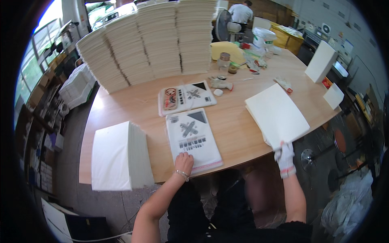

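The nearer printed packet (194, 139) was white with a grey cross and black triangle, the worn knit glove (286, 158) white, the tabletop (231, 133) tan.

left arm (152, 214) gets cropped this side of the table (233, 139), clutter (258, 63) at its far end's too small to ID

Your near bag stack (194, 141) sits at the table's (235, 133) front edge, your L hand (184, 163) on its near end. L of it: L paper stack (110, 158). R of it, w/ a gap: R paper stack (279, 115), your R hand (285, 153) at that one's near corner. Just bhd it: far bag stack (196, 97), w/ flat packet (170, 99) on top. Farther bhd & L: tall paper stacks (158, 40). Bhd & R of it: work glove (221, 83), then jar (223, 61); well bhd, past the table: fan (222, 26).
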Available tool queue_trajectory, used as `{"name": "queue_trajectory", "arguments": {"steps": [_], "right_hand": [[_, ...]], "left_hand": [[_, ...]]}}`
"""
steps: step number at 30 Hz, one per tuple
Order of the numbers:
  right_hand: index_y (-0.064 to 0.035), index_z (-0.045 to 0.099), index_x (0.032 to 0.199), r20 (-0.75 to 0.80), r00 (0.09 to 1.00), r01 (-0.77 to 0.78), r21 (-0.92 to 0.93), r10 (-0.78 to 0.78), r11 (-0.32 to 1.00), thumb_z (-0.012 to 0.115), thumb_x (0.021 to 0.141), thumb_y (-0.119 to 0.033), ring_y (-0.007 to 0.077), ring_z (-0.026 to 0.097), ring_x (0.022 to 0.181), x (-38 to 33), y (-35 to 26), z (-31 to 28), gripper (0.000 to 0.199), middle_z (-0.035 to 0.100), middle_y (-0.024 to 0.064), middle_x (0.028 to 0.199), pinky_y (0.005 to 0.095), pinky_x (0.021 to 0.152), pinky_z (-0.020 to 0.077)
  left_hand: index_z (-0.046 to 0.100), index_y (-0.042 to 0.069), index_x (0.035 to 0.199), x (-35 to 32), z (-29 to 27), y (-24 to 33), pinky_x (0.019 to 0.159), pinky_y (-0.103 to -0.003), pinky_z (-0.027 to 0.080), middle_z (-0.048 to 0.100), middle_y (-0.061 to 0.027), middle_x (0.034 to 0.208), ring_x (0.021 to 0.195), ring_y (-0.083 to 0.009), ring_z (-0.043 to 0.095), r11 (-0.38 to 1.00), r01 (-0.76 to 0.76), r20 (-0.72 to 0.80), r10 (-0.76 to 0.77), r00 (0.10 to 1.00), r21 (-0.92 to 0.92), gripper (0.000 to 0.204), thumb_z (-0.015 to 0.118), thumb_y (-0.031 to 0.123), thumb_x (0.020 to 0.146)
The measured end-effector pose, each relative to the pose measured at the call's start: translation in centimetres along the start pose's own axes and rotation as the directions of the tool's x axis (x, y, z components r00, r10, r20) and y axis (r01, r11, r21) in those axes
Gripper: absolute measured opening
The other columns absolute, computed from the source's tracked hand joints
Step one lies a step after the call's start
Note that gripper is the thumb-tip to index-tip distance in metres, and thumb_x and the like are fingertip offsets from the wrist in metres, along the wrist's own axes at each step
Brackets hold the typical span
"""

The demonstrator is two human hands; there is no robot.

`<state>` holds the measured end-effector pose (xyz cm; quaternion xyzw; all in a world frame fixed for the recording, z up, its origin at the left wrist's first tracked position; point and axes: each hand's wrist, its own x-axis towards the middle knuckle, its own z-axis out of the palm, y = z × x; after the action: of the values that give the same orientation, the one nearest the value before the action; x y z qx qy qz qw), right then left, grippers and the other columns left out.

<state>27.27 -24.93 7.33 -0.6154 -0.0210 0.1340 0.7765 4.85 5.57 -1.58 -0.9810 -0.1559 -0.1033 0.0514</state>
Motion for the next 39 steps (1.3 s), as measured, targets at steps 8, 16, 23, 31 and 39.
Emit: {"name": "queue_trajectory", "arguments": {"steps": [8,16,23,31,39], "right_hand": [[0.0031,0.046,0.101,0.479,0.729,-0.496,-0.124,0.489,0.860,0.052,0.078,-0.022,0.0095,0.041,0.033,-17.9,2.1,-1.3,0.034,0.050,0.0045,0.053,0.0204,0.029,0.0334],[-0.0089,0.045,0.093,0.372,0.751,-0.627,0.138,0.546,0.767,0.046,0.082,-0.023,0.0074,0.031,0.036,-21.6,6.0,1.3,0.018,0.040,0.0013,0.055,0.0224,0.033,0.0287],[-0.0070,0.044,0.093,0.340,0.761,-0.632,0.196,0.552,0.750,0.042,0.086,-0.022,0.0075,0.035,0.041,-23.2,6.0,3.6,0.017,0.045,0.0049,0.060,0.0219,0.036,0.0300],[-0.0118,0.045,0.091,0.386,0.705,-0.684,0.150,0.594,0.714,0.041,0.089,-0.022,0.0050,0.028,0.043,-23.9,5.8,6.0,0.011,0.035,-0.0020,0.058,0.0207,0.040,0.0258],[-0.0116,0.045,0.092,0.366,0.736,-0.658,0.194,0.569,0.727,0.042,0.089,-0.025,0.0046,0.025,0.046,-24.4,5.1,7.3,0.014,0.034,-0.0032,0.061,0.0195,0.042,0.0253]], "left_hand": [[0.055,0.005,0.077,0.1,1.0,-2.7,0.063,-0.037,0.046,0.056,-0.0099,0.074,0.073,-0.0280,0.054,0.934,0.077,-0.081,-0.112,0.990,-0.348,0.008,0.049,0.007,0.072],[0.058,-0.001,0.081,-2.6,-2.9,-2.4,0.058,-0.033,0.047,0.060,-0.0134,0.070,0.063,-0.0236,0.059,0.599,0.443,0.148,-0.476,0.867,-0.667,0.017,0.053,0.014,0.076],[0.057,-0.004,0.091,-3.2,-2.3,-1.3,0.053,-0.029,0.048,0.062,-0.0128,0.066,0.054,-0.0184,0.061,0.480,0.374,0.211,-0.359,0.909,-0.794,0.022,0.053,0.013,0.077],[0.052,0.000,0.102,-4.7,-3.3,1.9,0.060,-0.038,0.046,0.059,-0.0164,0.074,0.068,-0.0298,0.058,0.643,0.386,-0.023,-0.532,0.846,-0.661,0.036,0.060,0.015,0.070],[0.055,0.000,0.089,-4.7,-2.2,5.7,0.064,-0.032,0.047,0.056,-0.0124,0.088,0.071,-0.0217,0.056,0.061,0.167,0.095,-0.613,0.784,-0.984,0.016,0.056,0.001,0.073]]}}
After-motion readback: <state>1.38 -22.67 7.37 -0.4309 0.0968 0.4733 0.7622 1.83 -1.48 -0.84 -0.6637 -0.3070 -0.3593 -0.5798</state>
